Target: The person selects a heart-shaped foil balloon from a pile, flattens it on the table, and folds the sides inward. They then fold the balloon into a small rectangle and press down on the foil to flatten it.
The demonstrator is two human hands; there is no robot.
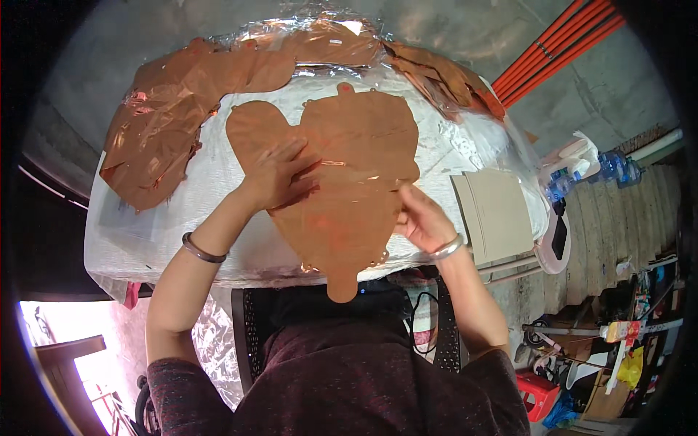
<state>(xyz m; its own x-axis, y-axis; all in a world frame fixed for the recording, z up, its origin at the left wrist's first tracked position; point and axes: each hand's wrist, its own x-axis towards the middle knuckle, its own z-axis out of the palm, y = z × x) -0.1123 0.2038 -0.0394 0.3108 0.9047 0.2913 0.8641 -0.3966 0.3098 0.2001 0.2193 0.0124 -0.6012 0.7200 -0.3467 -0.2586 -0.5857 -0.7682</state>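
A flat copper-brown foil balloon [356, 138], uninflated, with rounded lobes and a small tab at its top, lies in front of me on the white-covered table. Its lower tab hangs past the near edge. My left hand [280, 174] rests on its left part, fingers stretched out over the foil. At the right edge, my right hand [423, 218] has thumb and fingers closed on the foil; part of the fingers is hidden behind or under it.
More brown foil pieces [156, 138] lie along the left and far table edges, with clear wrap [269, 33]. Beige card sheets [498, 211] sit at the right. Beyond them are a white stool [555, 251] and plastic bottles [618, 167]. Orange poles [556, 54] lean at the far right.
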